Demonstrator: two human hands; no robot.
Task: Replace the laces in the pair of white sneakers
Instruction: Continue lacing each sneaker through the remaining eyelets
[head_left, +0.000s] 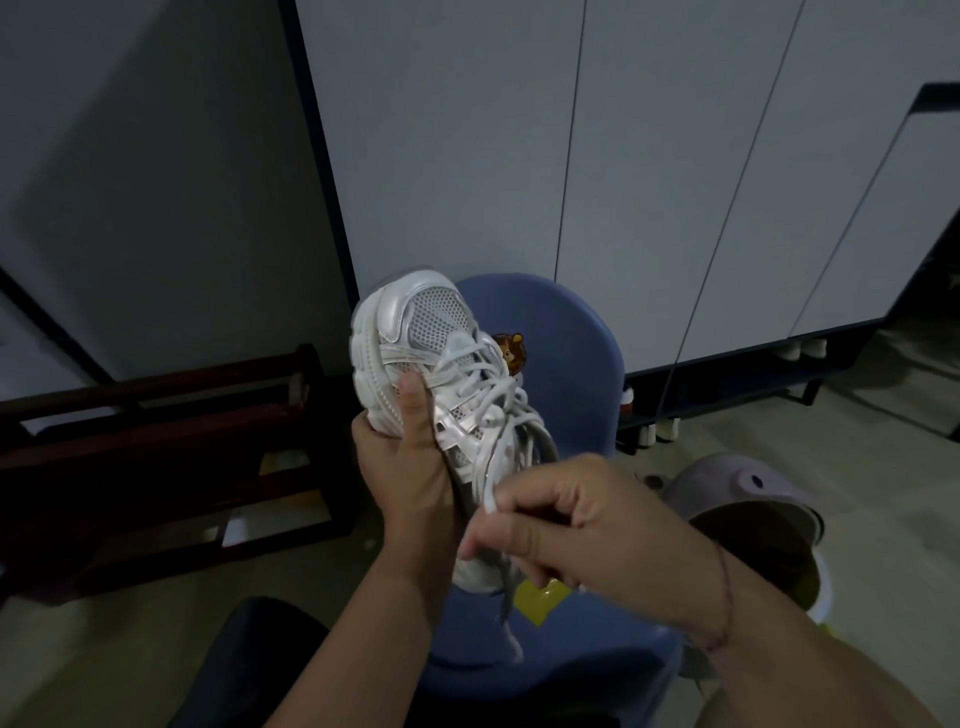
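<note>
A white mesh sneaker (415, 338) is held up in the middle of the view, toe pointing away from me. My left hand (402, 467) grips its sole and side, thumb pressed on the upper. A white lace (483, 395) runs crisscross through the eyelets. My right hand (576, 514) pinches a loose end of that lace near the shoe's heel. More lace hangs down below the shoe over the chair. The second sneaker is not in view.
A blue plastic chair (566, 353) stands right behind and under the shoe, with a small yellow packet (537, 603) on its seat. A dark wooden rack (156, 447) is at left. White cabinet doors (571, 156) rise behind. A pale purple slipper (748, 493) lies at right.
</note>
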